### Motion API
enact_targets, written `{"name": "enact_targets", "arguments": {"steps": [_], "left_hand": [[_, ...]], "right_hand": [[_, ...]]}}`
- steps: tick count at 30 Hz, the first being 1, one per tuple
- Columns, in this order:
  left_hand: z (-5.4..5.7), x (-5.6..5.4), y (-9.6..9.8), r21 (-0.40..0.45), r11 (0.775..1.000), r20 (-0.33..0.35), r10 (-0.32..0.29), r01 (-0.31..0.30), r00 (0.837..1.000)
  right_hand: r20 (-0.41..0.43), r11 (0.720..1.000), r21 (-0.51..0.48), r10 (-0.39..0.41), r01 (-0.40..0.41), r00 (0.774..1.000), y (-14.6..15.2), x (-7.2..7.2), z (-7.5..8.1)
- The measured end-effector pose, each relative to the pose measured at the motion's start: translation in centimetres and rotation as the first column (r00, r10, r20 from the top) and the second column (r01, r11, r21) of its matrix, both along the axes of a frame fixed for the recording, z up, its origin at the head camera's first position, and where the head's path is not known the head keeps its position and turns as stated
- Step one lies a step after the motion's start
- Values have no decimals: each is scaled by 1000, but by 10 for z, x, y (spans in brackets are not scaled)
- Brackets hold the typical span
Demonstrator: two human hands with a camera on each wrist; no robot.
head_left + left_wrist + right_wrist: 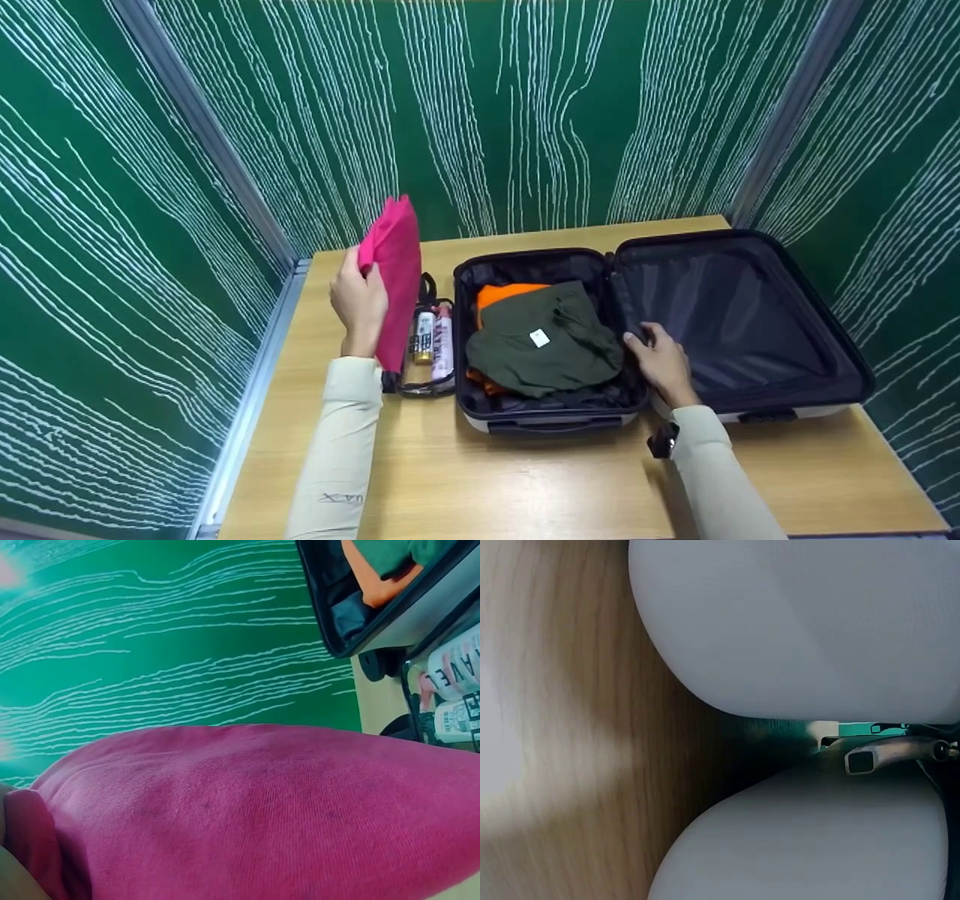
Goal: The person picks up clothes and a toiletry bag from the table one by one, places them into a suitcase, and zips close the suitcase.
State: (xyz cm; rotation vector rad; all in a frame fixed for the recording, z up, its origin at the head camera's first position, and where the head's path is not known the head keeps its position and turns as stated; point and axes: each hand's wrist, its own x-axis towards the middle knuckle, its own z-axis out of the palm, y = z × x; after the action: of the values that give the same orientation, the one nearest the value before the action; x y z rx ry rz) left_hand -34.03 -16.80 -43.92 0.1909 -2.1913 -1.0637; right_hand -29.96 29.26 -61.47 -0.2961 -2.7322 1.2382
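My left hand [360,300] grips a folded pink cloth [397,277], raised above the table to the left of the suitcase; the cloth fills the lower part of the left wrist view. An open suitcase [555,426] lies on the table. Inside its left half a dark green garment [525,360] with a white label covers an orange one [510,292]. My right hand [664,364] rests at the seam between the two suitcase halves, thumb toward the green garment. In the right wrist view the pale outer shell [795,622] hides that hand.
A clear toiletry case [427,388] with a pink bottle [442,345] and a smaller white-and-gold one [424,337] stands against the suitcase's left side. The dark-lined right half [735,322] lies opened out. Green white-streaked walls [525,112] enclose the wooden table [480,487].
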Motion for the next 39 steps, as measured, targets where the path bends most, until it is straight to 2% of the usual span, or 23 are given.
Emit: {"name": "enact_targets", "arguments": {"steps": [17, 23, 29, 39], "left_hand": [[12, 4, 12, -5, 999, -14, -43, 43, 999], [17, 6, 17, -35, 998, -28, -54, 53, 998], [22, 8, 22, -52, 996, -16, -70, 70, 997], [24, 8, 30, -94, 991, -34, -97, 94, 995]], "right_hand": [[0, 1000, 14, -10, 10, 1000, 1, -1, -2], [-6, 1000, 13, -9, 10, 1000, 0, -1, -2], [-18, 1000, 21, 0, 0, 1000, 1, -2, -3], [-21, 1000, 22, -10, 11, 1000, 0, -2, -4]]}}
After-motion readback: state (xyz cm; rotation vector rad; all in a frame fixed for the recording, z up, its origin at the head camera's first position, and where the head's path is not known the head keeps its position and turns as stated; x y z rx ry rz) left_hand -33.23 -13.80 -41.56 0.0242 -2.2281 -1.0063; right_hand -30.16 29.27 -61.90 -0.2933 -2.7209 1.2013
